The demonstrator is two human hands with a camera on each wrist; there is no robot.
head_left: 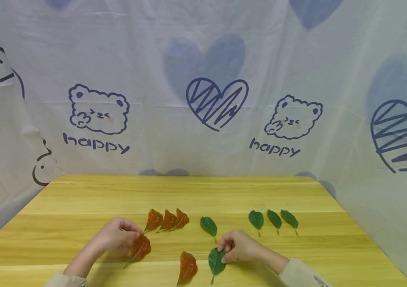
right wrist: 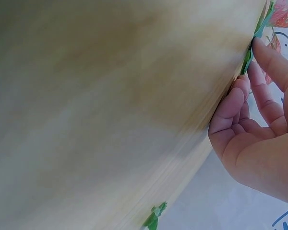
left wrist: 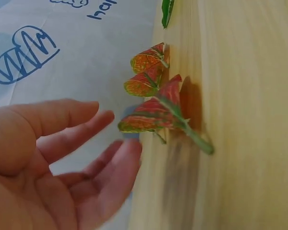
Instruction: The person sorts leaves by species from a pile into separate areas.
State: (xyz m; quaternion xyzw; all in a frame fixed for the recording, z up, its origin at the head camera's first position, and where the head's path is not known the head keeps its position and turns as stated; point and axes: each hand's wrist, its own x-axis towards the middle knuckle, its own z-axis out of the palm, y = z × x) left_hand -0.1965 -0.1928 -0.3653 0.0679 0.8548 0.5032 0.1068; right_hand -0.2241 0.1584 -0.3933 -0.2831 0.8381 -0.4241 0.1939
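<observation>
My left hand (head_left: 118, 235) is beside a red leaf (head_left: 141, 248) on the left of the wooden table. In the left wrist view its fingers are spread apart, with the fingertips close to the edge of a red leaf (left wrist: 158, 112) and nothing pinched. My right hand (head_left: 240, 247) pinches the edge of a green leaf (head_left: 217, 262) between thumb and forefinger, low over the tabletop. In the right wrist view, thumb and finger meet on a green leaf (right wrist: 247, 58), seen edge-on. Another red leaf (head_left: 187, 267) lies between the hands, near the front.
Behind the left hand, red leaves (head_left: 168, 220) form a short row on the yellow wooden table (head_left: 92, 195). A single green leaf (head_left: 208, 226) lies mid-table, and a row of green leaves (head_left: 274, 219) sits at the right. A printed white curtain (head_left: 153, 135) hangs behind.
</observation>
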